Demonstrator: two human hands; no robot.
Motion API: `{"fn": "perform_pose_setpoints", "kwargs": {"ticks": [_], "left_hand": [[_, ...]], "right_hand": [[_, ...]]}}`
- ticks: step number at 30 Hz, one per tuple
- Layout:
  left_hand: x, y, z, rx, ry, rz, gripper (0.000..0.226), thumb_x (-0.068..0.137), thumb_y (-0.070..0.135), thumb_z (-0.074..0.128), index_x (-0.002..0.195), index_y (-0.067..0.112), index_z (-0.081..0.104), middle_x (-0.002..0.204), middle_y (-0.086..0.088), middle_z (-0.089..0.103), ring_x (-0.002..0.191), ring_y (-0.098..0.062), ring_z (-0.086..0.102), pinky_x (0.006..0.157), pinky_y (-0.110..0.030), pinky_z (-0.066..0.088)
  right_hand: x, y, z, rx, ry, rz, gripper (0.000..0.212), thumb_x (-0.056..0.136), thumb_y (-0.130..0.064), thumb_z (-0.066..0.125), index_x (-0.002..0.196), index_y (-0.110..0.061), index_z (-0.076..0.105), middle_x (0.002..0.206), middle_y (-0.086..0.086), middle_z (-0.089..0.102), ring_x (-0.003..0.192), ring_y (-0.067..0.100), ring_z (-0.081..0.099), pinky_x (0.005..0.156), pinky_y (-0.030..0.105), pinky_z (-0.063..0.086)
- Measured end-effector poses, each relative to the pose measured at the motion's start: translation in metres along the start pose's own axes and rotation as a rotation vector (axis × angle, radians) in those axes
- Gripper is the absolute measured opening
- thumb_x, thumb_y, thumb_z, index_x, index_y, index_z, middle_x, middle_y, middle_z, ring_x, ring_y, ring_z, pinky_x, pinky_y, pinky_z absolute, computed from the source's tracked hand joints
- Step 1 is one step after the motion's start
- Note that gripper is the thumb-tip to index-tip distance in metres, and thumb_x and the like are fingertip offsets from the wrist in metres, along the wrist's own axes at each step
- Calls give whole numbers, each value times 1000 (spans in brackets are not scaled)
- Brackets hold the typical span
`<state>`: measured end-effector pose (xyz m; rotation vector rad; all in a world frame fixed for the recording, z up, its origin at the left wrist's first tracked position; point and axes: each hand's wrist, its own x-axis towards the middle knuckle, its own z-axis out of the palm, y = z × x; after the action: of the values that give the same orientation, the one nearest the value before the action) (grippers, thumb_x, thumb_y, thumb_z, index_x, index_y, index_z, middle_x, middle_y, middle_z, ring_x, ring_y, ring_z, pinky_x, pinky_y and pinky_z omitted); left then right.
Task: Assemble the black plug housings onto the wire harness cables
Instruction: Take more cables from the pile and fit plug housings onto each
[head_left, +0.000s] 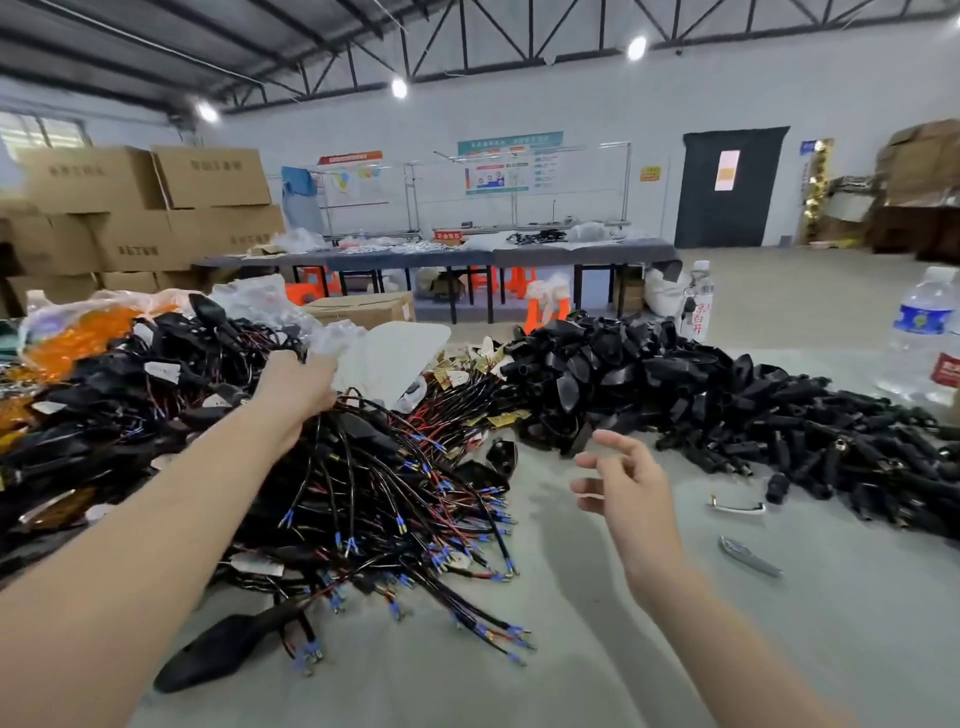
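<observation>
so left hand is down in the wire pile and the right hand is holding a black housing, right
Not quite. The head view shows the left hand down in the wire pile, but the right hand is open and empty, hovering over the table short of the housings.

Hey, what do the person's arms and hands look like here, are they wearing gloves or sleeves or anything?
Both arms are bare for all that shows, with no sleeves in view. The left hand and right hand wear no gloves. No watch, ring or wristband is visible on either.
</observation>
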<state>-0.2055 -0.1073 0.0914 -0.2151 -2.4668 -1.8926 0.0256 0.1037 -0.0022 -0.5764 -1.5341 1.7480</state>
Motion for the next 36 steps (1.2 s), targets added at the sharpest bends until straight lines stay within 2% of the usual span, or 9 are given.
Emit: {"fn": "perform_pose_setpoints", "kwargs": {"ticks": [3,5,8,15,19,25,31,33,36], "left_hand": [[-11,-3,30,239,27,148,55,95,25,51,140,3,29,124,-16,56,113,-34,57,103,-43,43],[-14,-4,54,311,-15,222,63,95,26,51,149,8,23,128,-19,57,108,-34,59,94,-39,45],[-6,-13,92,476,-77,278,56,98,27,51,147,9,31,124,-15,57,89,-23,56,80,-29,35],[41,-53,163,944,-197,374,42,100,26,47,138,7,47,129,-16,59,110,-32,58,97,-40,47],[64,-70,190,1217,-216,386,39,101,30,42,136,12,48,127,-16,59,115,-35,56,94,-47,49],[79,-80,212,1498,-141,514,28,101,19,42,127,13,52,127,-15,56,119,-33,52,92,-47,46],[79,-51,218,1047,-72,366,28,100,10,38,116,-8,50,113,-30,61,102,-43,58,71,-41,40],[79,-29,222,775,-111,256,29,97,6,38,118,-10,51,111,-30,60,86,-36,57,62,-37,40],[66,-2,228,491,-214,102,21,92,5,39,106,-1,53,80,-14,55,60,-23,48,50,-27,37]], "right_hand": [[22,17,-14,18,27,78,22,102,-5,41,111,-16,58,89,4,65,61,14,60,59,25,51],[36,26,-22,12,36,107,24,101,-5,40,113,-15,58,89,3,65,63,15,59,61,26,52],[56,36,-34,9,43,129,24,101,-5,40,112,-16,58,91,2,67,64,13,61,59,24,53],[93,55,-57,130,2,226,21,100,-5,47,110,-15,62,89,2,69,68,16,64,59,26,54],[108,59,-68,373,-17,343,18,99,-8,50,108,-15,64,87,4,71,61,15,68,51,24,55],[124,64,-80,431,-6,349,17,99,-11,52,108,-16,65,89,4,73,64,14,69,53,25,56],[121,69,-77,427,-32,358,19,99,-10,51,110,-16,65,87,3,73,66,15,68,55,24,57],[119,68,-75,418,-36,360,20,99,-9,50,109,-16,66,86,2,74,66,15,68,55,24,57],[115,66,-73,428,-35,369,20,99,-8,50,109,-14,66,84,2,73,65,16,67,55,24,57]]}}
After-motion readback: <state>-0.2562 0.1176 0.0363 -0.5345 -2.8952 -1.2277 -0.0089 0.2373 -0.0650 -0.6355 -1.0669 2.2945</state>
